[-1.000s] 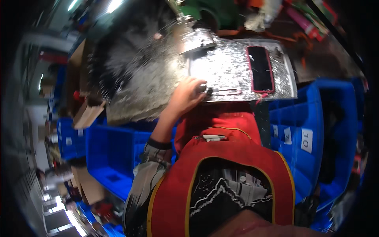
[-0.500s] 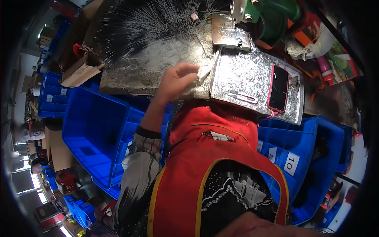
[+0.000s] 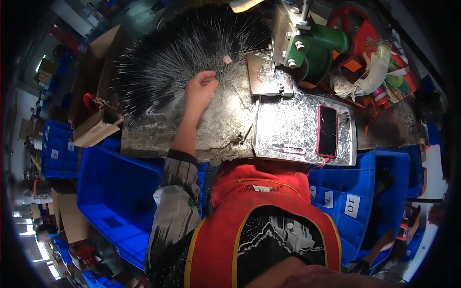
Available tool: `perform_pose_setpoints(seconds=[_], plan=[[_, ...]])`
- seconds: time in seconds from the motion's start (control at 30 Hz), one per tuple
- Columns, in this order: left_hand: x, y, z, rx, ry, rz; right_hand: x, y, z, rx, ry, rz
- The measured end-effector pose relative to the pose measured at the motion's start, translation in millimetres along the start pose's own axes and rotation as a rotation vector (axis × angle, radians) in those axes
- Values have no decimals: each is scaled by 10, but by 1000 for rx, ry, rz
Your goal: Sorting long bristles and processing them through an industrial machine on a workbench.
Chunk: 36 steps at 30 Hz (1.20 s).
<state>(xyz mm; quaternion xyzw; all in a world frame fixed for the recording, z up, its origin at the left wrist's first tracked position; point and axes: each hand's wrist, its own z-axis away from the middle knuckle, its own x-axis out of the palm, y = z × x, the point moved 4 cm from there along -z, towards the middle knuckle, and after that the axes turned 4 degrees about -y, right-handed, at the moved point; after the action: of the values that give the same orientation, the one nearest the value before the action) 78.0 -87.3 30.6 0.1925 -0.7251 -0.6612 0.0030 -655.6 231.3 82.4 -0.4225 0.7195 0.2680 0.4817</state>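
Note:
My left hand reaches forward onto a big fan-shaped heap of thin metal wires with dark ends, lying on a foil-covered bench. Its fingers are curled and closed around a few wires at the heap's near edge. The striped sleeve of that arm runs down to my red apron. My right hand is not in view.
A foil-lined tray holds a phone in a red case and a small pink tool. Behind it stand a green machine and a red handwheel. Blue bins flank me; a cardboard box sits left.
My left hand left the tray's front corner and moved forward and left to the wire heap, where it closed on some wires. The view shifted with my head.

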Motion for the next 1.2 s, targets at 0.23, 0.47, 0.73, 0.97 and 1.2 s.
perform_pose_setpoints(seconds=[0.23, 0.47, 0.73, 0.97, 1.2], plan=[[469, 192, -667, 296, -97, -577, 600, -2504, -412, -209, -53, -658], [486, 208, -767, 248, -113, -835, 403, -5004, -104, -1099, -289, -1153], [252, 260, -614, 120, -21, -543, 494, -6556, -220, -648, -661, -1213], [-183, 288, -584, 116, 208, -208, 837, -7304, -361, -724, -766, -890], [-650, 28, -589, 1, 72, -611, 950, -7624, -499, -445, -836, -996]])
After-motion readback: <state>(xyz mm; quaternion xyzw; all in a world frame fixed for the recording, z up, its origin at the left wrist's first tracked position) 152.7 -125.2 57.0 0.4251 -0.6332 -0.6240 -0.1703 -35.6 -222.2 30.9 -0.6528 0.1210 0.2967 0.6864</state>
